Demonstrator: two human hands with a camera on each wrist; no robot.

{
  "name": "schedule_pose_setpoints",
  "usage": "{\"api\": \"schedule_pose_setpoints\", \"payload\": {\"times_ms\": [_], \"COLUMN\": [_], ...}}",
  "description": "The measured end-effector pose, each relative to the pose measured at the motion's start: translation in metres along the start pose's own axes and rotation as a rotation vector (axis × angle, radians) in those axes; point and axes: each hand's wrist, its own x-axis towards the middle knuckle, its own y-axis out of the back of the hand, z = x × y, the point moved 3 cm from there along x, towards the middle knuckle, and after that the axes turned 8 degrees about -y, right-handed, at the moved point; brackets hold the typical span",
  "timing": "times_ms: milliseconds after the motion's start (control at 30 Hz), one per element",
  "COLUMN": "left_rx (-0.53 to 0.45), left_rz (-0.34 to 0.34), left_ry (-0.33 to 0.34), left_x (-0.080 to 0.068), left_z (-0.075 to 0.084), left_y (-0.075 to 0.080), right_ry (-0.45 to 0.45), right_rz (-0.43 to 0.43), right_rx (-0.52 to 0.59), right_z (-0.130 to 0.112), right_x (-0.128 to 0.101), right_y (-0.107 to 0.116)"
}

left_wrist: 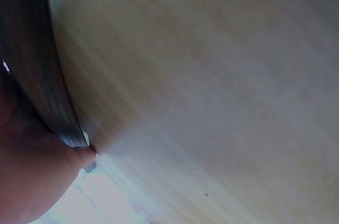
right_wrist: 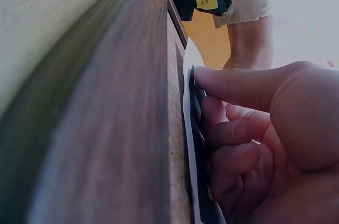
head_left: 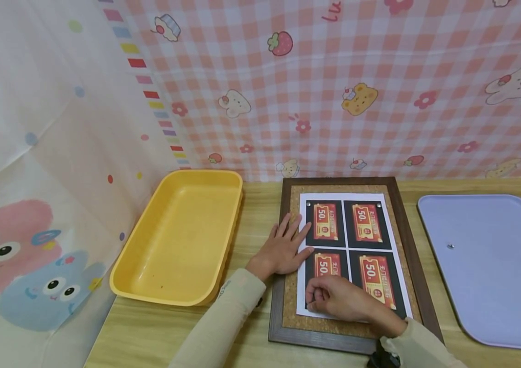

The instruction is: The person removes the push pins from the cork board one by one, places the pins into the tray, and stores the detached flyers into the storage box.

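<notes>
A white sheet (head_left: 304,301) printed with red "50" coupons on black panels lies on a framed cork board (head_left: 403,245). Silver thumbtacks sit at its two upper corners, one (head_left: 308,204) on the left and one (head_left: 379,205) on the right. My left hand (head_left: 282,249) rests with spread fingers across the board's left edge, fingertips on the sheet. At the sheet's lower left corner is my right hand (head_left: 336,297), fingers curled. In the right wrist view its thumb (right_wrist: 238,83) presses at the paper's edge; whatever lies under the thumb tip is hidden.
To the left stands a yellow tub (head_left: 173,245). A lavender tray (head_left: 495,266) lies to the right, with a small silver thumbtack (head_left: 451,246) on it. Behind the wooden table (head_left: 260,199) hangs a pink checked cloth (head_left: 311,102).
</notes>
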Motion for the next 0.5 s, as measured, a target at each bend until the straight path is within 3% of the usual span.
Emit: {"api": "schedule_pose_setpoints", "payload": {"times_ms": [500], "left_rx": [-0.001], "left_rz": [0.007], "left_ry": [-0.004], "left_x": [-0.0001], "left_z": [-0.0006], "left_y": [-0.0012], "right_ry": [-0.023], "right_rz": [-0.047], "right_rx": [0.066], "right_z": [0.0022], "right_x": [-0.0009], "right_y": [0.0008]}}
